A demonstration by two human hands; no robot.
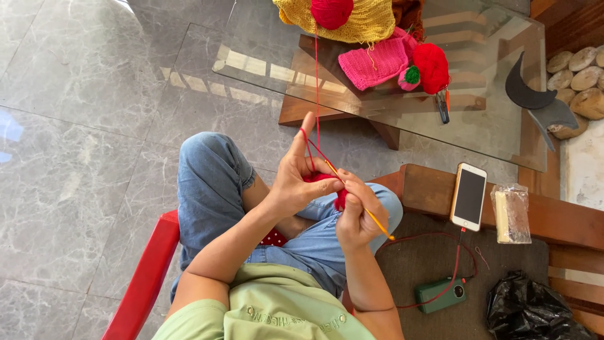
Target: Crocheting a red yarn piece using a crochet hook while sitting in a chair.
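Left hand (296, 179) pinches the small red crocheted piece (331, 189), index finger raised, tensioning the red yarn strand (316, 82). Right hand (357, 214) grips the yellow crochet hook (371, 217); keep strand tension even.

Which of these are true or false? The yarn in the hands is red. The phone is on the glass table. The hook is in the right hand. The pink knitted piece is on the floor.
1. The yarn in the hands is red. True.
2. The phone is on the glass table. False: it lies on the wooden bench.
3. The yellow crochet hook is in the right hand. True; the left hand holds the strand taut.
4. The pink knitted piece is on the floor. False: it rests on the glass table.
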